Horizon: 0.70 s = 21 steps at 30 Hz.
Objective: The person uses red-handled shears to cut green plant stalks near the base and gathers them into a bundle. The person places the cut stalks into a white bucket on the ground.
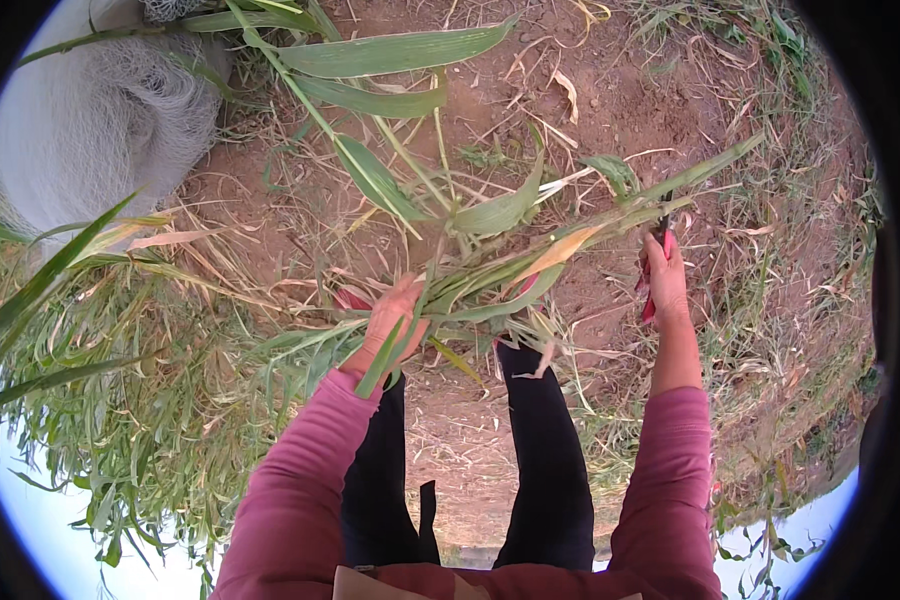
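Note:
My left hand (pixel 398 318) is closed around a bundle of long green and yellowing leafy stalks (pixel 530 262), low in front of my legs. The bundle slants up to the right, its far end near my right hand (pixel 666 272). That hand grips red-handled pruning shears (pixel 649 308). Their dark blades reach up to the stalks near the bundle's end; whether they are closed on a stalk I cannot tell. Broad green leaves hang over part of my left hand.
A pile of white netting (pixel 135 120) lies at the far left. Tall leafy plants (pixel 190 380) stand on the left, and a green stalk with wide leaves (pixel 370 175) leans in from the top. Dry straw and leaves litter the brown soil (pixel 610 110).

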Available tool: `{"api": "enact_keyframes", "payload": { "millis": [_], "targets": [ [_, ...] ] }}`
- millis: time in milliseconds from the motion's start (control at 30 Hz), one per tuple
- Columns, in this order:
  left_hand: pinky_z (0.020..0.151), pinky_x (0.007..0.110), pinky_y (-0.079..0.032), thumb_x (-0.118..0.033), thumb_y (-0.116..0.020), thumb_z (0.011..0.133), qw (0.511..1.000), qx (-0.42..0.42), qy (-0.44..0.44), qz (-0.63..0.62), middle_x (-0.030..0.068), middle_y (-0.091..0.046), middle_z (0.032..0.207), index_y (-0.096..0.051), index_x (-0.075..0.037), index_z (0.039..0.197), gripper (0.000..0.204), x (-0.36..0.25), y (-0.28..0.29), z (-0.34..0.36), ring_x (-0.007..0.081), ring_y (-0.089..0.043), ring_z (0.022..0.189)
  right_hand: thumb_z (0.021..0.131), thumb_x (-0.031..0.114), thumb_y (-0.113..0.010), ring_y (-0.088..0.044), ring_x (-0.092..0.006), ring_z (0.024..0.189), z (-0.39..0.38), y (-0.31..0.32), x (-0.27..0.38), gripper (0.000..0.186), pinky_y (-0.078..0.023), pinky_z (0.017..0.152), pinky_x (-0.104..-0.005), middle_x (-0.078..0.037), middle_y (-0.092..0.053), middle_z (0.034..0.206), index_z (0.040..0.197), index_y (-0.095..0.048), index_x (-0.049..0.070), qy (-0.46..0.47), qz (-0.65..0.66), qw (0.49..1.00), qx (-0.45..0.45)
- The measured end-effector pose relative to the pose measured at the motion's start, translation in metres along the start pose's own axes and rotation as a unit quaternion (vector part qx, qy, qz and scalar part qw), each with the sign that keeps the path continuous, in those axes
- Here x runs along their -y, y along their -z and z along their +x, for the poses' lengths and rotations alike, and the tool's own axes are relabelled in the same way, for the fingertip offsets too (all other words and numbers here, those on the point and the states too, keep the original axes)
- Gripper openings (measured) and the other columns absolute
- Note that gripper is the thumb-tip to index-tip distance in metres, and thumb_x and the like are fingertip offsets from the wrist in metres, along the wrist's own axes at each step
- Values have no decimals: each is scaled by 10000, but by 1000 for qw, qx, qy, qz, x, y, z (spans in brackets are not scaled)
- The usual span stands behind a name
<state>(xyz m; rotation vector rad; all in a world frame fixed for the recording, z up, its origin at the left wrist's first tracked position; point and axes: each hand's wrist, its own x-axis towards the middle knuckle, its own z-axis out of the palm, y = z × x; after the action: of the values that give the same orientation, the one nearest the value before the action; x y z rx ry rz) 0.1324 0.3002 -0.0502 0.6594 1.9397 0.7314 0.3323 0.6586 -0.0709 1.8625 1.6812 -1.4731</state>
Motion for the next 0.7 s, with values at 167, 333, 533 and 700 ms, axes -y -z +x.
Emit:
{"api": "enact_keyframes", "payload": {
  "millis": [167, 333, 533, 700],
  "targets": [
    [928, 489, -350, -140, -560, 779, 980, -99, 128, 116, 164, -498, 1203, -626, -6, 960, 235, -3, -27, 123, 383, -440, 1127, 905, 206, -536, -480, -77, 745, -21, 28, 1, 297, -412, 639, -234, 9, -541, 877, 1161, -497, 62, 9, 98, 995, -12],
    [785, 488, -447, -139, -566, 747, 981, -158, 61, 94, 202, -600, 899, -631, -6, 874, 195, 25, -53, 173, 397, -553, 888, 900, 175, -541, -453, -65, 743, -50, 30, 19, 244, -373, 691, -192, 16, -527, 873, 1093, -505, 30, 66, 14, 998, -14],
    [728, 315, -451, -25, -566, 818, 967, -39, 48, -248, 90, -625, 877, -586, -8, 993, 177, 7, -66, 158, 189, -571, 793, 902, 165, -551, -467, -73, 736, -61, -6, 30, 297, -397, 672, -214, 9, -525, 845, 1153, -503, 13, 90, 91, 992, -3],
    [709, 465, -470, -133, -557, 781, 992, -48, 102, -47, 263, -601, 837, -546, 10, 1005, 266, -18, 47, 61, 437, -584, 838, 902, 178, -550, -474, -79, 749, -81, -5, 57, 261, -403, 691, -218, 4, -519, 830, 1112, -507, 29, 109, 76, 991, 18]
  ]
}}
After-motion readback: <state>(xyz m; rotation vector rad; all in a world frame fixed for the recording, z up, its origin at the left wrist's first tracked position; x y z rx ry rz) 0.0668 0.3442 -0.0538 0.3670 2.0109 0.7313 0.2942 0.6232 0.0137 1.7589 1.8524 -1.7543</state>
